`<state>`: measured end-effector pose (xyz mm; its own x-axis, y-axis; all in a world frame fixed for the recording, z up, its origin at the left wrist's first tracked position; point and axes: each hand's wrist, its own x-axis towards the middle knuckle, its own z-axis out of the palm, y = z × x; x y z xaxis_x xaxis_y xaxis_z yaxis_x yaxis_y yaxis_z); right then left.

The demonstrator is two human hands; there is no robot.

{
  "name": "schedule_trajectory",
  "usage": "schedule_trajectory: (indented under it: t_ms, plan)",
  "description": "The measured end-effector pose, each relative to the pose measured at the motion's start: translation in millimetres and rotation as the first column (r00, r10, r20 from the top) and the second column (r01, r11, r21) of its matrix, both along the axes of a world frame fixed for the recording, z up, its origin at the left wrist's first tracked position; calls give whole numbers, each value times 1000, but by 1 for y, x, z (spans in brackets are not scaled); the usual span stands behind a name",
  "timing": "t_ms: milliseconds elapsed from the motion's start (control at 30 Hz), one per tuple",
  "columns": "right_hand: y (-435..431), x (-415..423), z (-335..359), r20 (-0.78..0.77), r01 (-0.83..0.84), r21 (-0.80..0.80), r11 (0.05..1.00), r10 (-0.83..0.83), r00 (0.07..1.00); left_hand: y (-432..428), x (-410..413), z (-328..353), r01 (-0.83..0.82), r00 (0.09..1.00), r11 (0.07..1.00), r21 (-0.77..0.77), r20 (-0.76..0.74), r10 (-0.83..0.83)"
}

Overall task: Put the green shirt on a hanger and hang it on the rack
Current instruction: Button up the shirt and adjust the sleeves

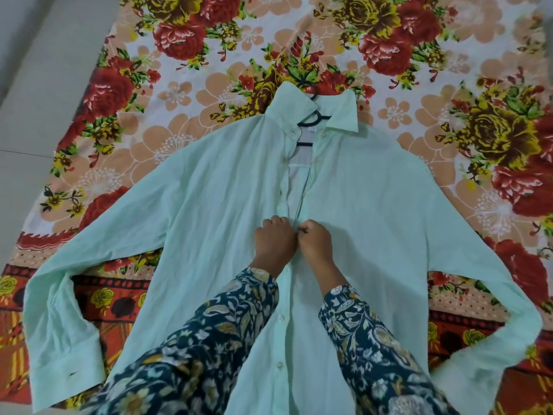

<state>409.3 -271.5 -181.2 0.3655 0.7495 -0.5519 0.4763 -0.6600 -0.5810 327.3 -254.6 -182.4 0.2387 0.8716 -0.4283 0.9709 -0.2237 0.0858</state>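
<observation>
The pale green shirt (209,211) lies flat, front up, on a flowered sheet, with its sleeves spread to both sides and its collar at the far end. A dark hanger (314,118) is inside it; its hook pokes out above the collar and part of its bar shows in the open neck. My left hand (273,238) and my right hand (314,239) meet at the button placket in the middle of the chest, each pinching an edge of the fabric. Below my hands the placket is buttoned; above them it gapes open.
The flowered sheet (179,70) covers the surface under the shirt. A bare grey floor (39,70) runs along the left. No rack is in view. My patterned dark sleeves (209,339) lie over the shirt's lower front.
</observation>
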Motion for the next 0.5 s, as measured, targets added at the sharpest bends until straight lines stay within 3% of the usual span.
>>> schedule_trajectory:
  t_ms: [33, 100, 167, 233, 333, 433, 500]
  plan:
    - [4, -1, -2, 33, -29, -18, 999, 30, 999, 4, 0, -1, -12, 1000, 1000, -19, 20, 13]
    - [9, -4, -3, 96, -77, -48, 996, 81, 992, 12, -3, -1, -193, 959, 974, -118, 185, 213]
    - [11, -5, -3, 128, -100, -70, 992, 109, 986, 19, -10, -5, -380, 800, 880, -284, 377, 467]
    - [11, -3, -2, 83, -25, -52, 998, 29, 996, 22, -19, -6, -489, 593, 759, -430, 475, 650]
    - [10, 2, 3, -124, 212, -12, 977, -212, 969, 24, -28, -3, -511, 284, 572, -642, 502, 817]
    - [8, 4, 13, -298, 324, -33, 945, -319, 900, 20, -30, 4, -447, 139, 509, -736, 505, 852]
    - [9, 3, 19, -345, 314, -30, 949, -305, 888, 16, -31, 7, -418, 110, 523, -743, 529, 841]
